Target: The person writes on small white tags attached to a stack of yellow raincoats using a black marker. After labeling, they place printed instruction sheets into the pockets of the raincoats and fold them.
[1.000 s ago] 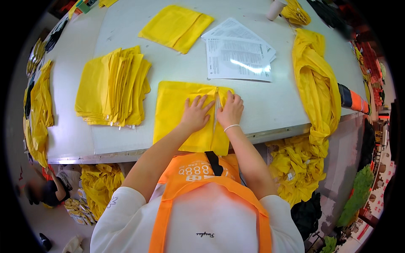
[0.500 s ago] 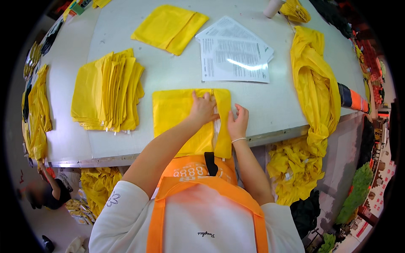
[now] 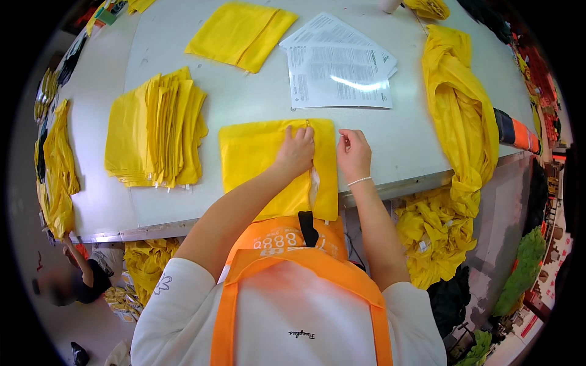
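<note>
A flat yellow fabric pouch lies before me at the table's front edge. A slit-like opening with a paler strip inside runs down its right part, with a small dark fitting at the top. My left hand rests on the pouch beside the upper end of this slit, fingers spread and pressing the cloth. Just off the pouch's right edge, my right hand hovers with curled fingers and thumb drawn together; whatever they may hold is hidden. A black strap end lies against my orange apron below the pouch.
A stack of yellow pouches stands to the left. Another pouch and printed sheets lie beyond. Yellow cloth drapes over the right edge above a heap of yellow cloth. Another person is at lower left.
My right hand has moved from the pouch's right flap outward to the right and slightly away, its fingers curling in. The left hand stays near the slit, its fingers closer to the top.
</note>
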Demonstrator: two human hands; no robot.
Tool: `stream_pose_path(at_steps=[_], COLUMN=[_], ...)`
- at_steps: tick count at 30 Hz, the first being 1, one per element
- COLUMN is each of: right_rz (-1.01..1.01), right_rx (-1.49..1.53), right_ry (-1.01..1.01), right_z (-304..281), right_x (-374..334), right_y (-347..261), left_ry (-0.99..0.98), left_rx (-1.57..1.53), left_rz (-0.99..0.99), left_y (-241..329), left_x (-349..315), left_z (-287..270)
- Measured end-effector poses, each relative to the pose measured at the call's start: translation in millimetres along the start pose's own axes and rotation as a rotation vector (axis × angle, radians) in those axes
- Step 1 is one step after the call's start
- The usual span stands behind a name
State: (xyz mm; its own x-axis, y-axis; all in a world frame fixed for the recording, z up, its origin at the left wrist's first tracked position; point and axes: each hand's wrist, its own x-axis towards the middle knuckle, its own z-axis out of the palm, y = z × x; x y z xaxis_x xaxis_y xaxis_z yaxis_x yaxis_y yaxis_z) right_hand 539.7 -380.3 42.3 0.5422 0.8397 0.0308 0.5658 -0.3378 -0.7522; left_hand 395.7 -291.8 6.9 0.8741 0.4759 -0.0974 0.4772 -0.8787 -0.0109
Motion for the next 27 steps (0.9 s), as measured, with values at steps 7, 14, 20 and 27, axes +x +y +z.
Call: stream_pose_path(at_steps=[7, 14, 20, 27], right_rz=[-0.041, -0.198, 0.002, 0.253], right_rx=[-0.187, -0.343, -0.025, 0.206], right_ry=[0.013, -0.167, 0.036, -0.195], right_z=[36, 38, 44, 22], right_x=[-26, -75, -90, -88], right_y=[23, -5, 15, 29], left_ry=[-0.146, -0.299, 0.161, 0.628], left_rx=[-0.069, -0.052, -0.419, -0.833], left_rz=[-0.018, 0.013, 0.1, -0.261], left_y=[10, 4, -22, -56], left_x=[11, 15, 11, -93], left_z=[-13, -19, 19, 9])
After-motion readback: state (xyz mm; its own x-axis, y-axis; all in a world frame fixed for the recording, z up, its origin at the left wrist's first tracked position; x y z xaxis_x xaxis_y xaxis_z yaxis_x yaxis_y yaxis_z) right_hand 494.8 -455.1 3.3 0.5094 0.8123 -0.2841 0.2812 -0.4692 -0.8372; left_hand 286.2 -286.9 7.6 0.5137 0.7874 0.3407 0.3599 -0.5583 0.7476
